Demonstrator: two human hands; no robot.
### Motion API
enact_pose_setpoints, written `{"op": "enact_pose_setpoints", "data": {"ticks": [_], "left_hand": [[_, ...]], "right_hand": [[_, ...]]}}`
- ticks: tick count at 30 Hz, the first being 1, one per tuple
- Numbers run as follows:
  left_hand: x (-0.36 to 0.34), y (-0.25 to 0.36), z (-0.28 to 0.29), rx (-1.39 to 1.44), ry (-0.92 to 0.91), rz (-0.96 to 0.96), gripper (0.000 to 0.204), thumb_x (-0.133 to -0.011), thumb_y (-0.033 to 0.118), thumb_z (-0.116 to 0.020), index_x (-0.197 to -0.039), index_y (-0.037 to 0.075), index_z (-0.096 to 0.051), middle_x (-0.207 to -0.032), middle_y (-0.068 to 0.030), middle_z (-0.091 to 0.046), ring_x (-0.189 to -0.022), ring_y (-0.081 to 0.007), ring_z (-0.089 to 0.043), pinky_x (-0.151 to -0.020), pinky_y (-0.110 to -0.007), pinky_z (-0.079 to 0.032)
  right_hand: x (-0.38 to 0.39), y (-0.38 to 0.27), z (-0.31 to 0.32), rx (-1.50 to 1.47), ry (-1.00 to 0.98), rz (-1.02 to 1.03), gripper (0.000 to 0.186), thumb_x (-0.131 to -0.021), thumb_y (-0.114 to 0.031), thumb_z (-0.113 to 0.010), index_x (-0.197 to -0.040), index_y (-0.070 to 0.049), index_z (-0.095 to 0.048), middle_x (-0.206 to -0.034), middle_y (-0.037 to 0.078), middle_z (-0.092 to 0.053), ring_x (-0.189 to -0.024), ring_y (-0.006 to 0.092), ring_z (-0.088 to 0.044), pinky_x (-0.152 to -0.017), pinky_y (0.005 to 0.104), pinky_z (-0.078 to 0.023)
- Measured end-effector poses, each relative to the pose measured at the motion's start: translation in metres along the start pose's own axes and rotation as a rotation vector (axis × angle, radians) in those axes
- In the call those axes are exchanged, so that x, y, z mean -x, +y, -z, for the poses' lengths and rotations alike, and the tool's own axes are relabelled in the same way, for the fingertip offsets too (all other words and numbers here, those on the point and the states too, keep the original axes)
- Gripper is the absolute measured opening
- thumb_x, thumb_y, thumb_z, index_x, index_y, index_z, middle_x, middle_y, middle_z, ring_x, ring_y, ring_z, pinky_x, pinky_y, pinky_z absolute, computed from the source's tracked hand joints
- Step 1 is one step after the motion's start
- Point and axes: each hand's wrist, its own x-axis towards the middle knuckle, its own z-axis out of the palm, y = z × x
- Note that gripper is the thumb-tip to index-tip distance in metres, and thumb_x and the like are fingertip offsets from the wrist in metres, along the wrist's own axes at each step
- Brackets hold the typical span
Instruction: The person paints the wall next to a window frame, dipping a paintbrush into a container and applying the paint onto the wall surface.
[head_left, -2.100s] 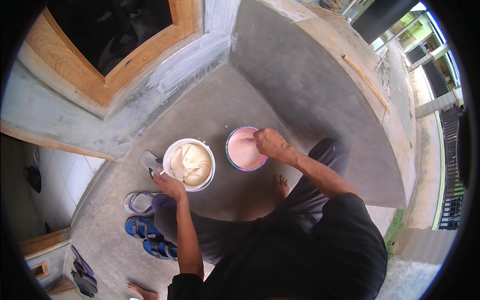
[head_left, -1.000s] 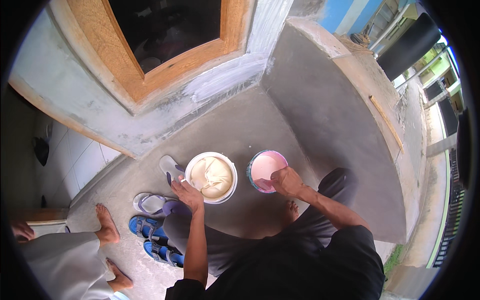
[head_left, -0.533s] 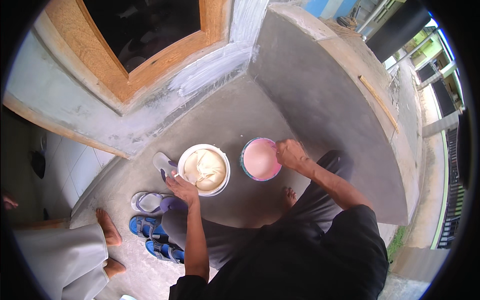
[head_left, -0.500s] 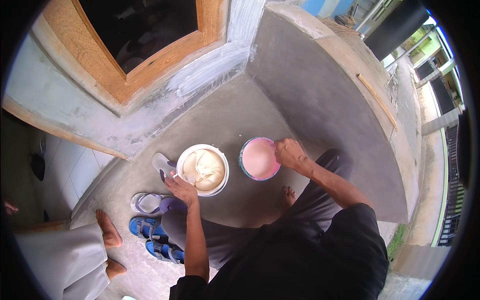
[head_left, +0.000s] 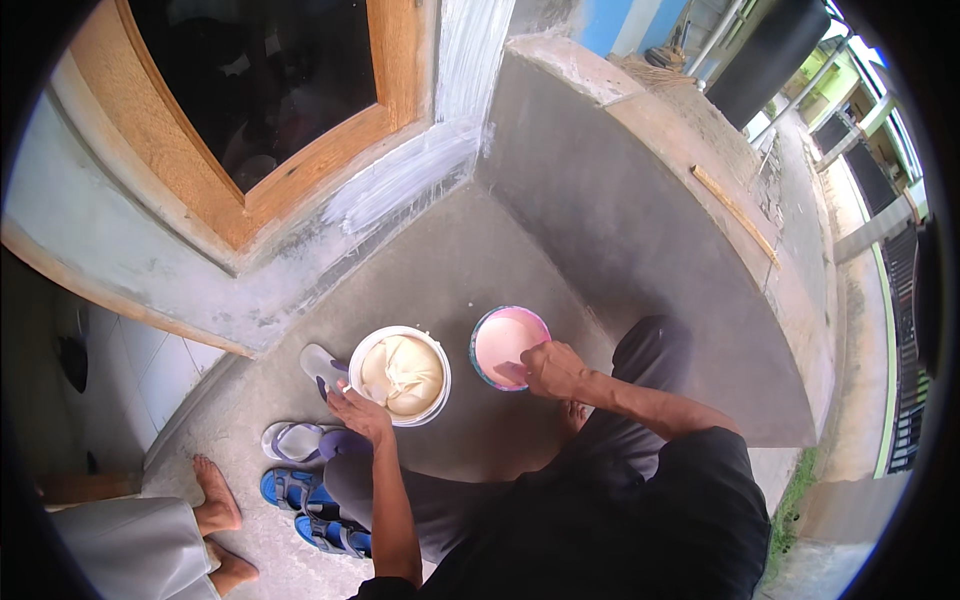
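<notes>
My left hand [head_left: 362, 413] is at the left rim of a white bucket [head_left: 444, 392], its fingers stretched forward. Between the fingertips shows a small white stick, perhaps a cigarette. A creamy, folded mass [head_left: 402, 372], like a plastic liner or thick paste, fills the bucket. To the right stands a smaller tub [head_left: 474, 350] with a blue and pink rim, holding pale pink paint [head_left: 503, 340]. My right hand [head_left: 553, 371] is closed over the tub's near right edge. A dull pink, flat piece [head_left: 511, 373] shows beside its fingers; its kind is unclear.
Flip-flops [head_left: 291, 441] and blue sandals [head_left: 333, 534] lie left of my leg. Another person's bare feet [head_left: 216, 495] stand at the lower left. A low grey wall [head_left: 620, 210] curves along the right. Ahead is a white-smeared wall [head_left: 400, 180] below a wooden window frame [head_left: 270, 195].
The view has shifted, so both containers appear lower. My right hand has moved from the tub's upper right rim to its near right edge. My left hand stays beside the white bucket.
</notes>
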Motion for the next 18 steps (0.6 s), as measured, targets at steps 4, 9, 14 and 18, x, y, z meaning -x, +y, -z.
{"op": "enact_pose_setpoints", "data": {"ticks": [4,9,14,18], "left_hand": [[-0.006,-0.035,-0.009,-0.129,0.053,-0.161,0.047,-0.102,0.020,-0.041,-0.144,0.004,-0.027,-0.136,-0.0328,-0.041,-0.122,-0.0482,-0.044,-0.100,-0.055,-0.040],[-0.002,-0.024,-0.008,-0.165,0.068,-0.325,0.041,-0.104,0.025,-0.035,-0.140,0.006,-0.036,-0.135,-0.0325,-0.042,-0.123,-0.0485,-0.043,-0.104,-0.054,-0.036],[-0.004,-0.031,0.002,-0.106,0.012,-0.101,0.071,-0.101,0.050,-0.033,-0.139,-0.010,-0.039,-0.140,-0.0330,-0.040,-0.131,-0.0466,-0.035,-0.109,-0.050,-0.029],[0.006,0.012,0.010,-0.013,-0.014,-0.028,0.071,-0.100,0.049,-0.035,-0.136,-0.012,-0.039,-0.140,-0.0338,-0.040,-0.129,-0.0473,-0.036,-0.109,-0.050,-0.028]], "right_hand": [[-0.010,0.021,-0.008,-0.082,0.051,0.063,0.014,-0.076,-0.015,-0.067,-0.075,-0.001,-0.071,-0.069,0.022,-0.065,-0.067,0.0405,-0.065,-0.062,0.0468,-0.053],[-0.025,0.051,0.004,-0.181,0.184,0.022,0.014,-0.075,-0.013,-0.064,-0.079,-0.001,-0.071,-0.072,0.023,-0.066,-0.068,0.0415,-0.066,-0.062,0.0469,-0.054],[-0.040,0.048,0.013,0.084,0.124,-0.095,0.017,-0.074,-0.013,-0.061,-0.074,0.002,-0.067,-0.077,0.027,-0.066,-0.076,0.0437,-0.067,-0.071,0.0477,-0.055],[-0.025,0.035,0.023,0.191,0.134,-0.048,0.015,-0.077,-0.009,-0.056,-0.078,0.001,-0.067,-0.078,0.027,-0.066,-0.073,0.0444,-0.066,-0.069,0.0508,-0.055]]}}
